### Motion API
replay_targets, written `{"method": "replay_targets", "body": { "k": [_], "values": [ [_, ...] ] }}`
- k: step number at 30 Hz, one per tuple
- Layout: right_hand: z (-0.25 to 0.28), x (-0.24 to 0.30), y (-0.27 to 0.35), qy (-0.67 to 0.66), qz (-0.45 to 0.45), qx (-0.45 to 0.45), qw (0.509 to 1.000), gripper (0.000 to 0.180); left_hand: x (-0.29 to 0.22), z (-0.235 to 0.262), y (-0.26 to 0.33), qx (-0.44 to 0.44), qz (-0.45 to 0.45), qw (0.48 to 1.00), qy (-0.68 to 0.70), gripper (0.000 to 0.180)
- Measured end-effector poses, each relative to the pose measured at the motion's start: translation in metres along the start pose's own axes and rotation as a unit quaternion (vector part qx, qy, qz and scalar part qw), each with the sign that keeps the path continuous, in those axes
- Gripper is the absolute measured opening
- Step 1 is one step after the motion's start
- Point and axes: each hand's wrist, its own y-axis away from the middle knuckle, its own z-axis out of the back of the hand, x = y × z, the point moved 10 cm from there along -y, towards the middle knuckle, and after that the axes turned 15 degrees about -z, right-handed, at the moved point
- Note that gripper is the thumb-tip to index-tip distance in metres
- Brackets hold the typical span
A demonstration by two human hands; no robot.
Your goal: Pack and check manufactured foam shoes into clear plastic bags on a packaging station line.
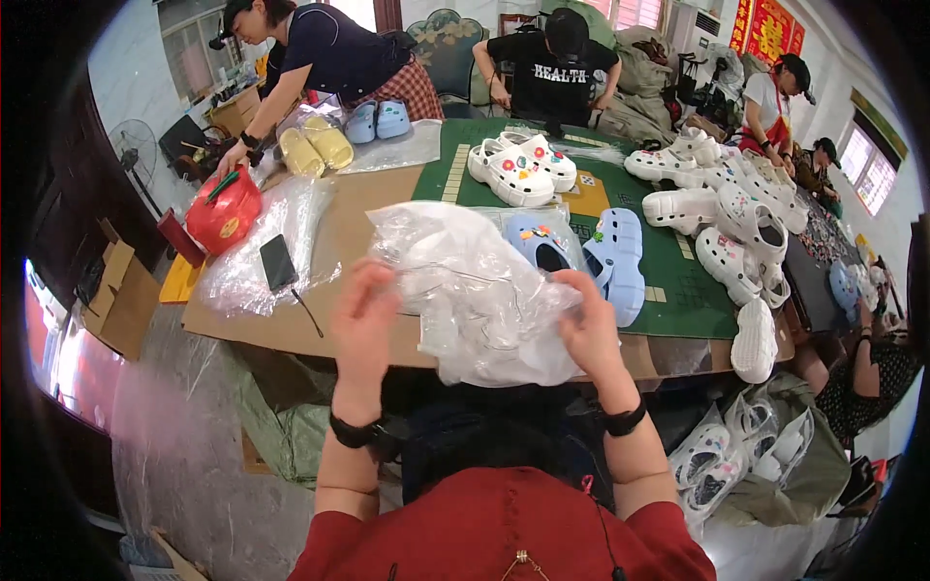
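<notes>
A crumpled, see-through plastic bag (475, 290) spreads between my hands over the table's near edge; whitish layers show in it, and whether it holds anything I cannot tell. At its right edge, the fingers of my right hand (591, 334) are closed on the plastic. My left hand (366, 315) is beside the bag's left edge, its fingers smeared by motion. Just beyond the bag lie a light blue clog with charms (539, 240), partly covered by clear plastic, and another blue clog (616, 266) to its right.
White clogs with charms (518, 172) sit on the green mat (668, 315), with several more white clogs (741, 223) at right. On the left are a phone (278, 263), plastic bags (266, 232), a red container (225, 211) and yellow slippers (315, 147). Co-workers stand and sit around.
</notes>
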Motion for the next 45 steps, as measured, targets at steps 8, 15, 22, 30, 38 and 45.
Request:
{"method": "replay_targets", "body": {
  "k": [8, 15, 22, 30, 38, 45],
  "values": [
    [0.010, -0.060, 0.010, -0.207, 0.021, 0.110, 0.972, 0.040, 0.037, 0.056, -0.047, -0.129, 0.037, 0.991, -0.027, 0.039],
    [0.007, -0.089, 0.002, -0.486, -0.126, 0.074, 0.862, 0.036, 0.071, 0.007, -0.044, -0.015, 0.099, 0.979, 0.178, 0.098],
    [-0.013, -0.098, 0.011, -0.526, -0.121, 0.133, 0.831, 0.044, 0.142, -0.067, 0.056, -0.090, 0.560, 0.776, 0.275, 0.086],
    [0.013, -0.130, 0.002, -0.500, -0.093, 0.068, 0.858, 0.038, 0.167, 0.018, -0.027, -0.085, 0.257, 0.940, 0.208, 0.049],
    [-0.031, -0.092, -0.019, -0.546, -0.137, 0.096, 0.821, 0.043, 0.071, -0.066, 0.001, 0.273, -0.076, 0.901, -0.327, 0.102],
    [-0.014, -0.057, -0.002, -0.332, -0.074, 0.201, 0.918, 0.051, 0.082, -0.036, 0.047, 0.271, 0.019, 0.919, -0.286, 0.062]
  ]
}}
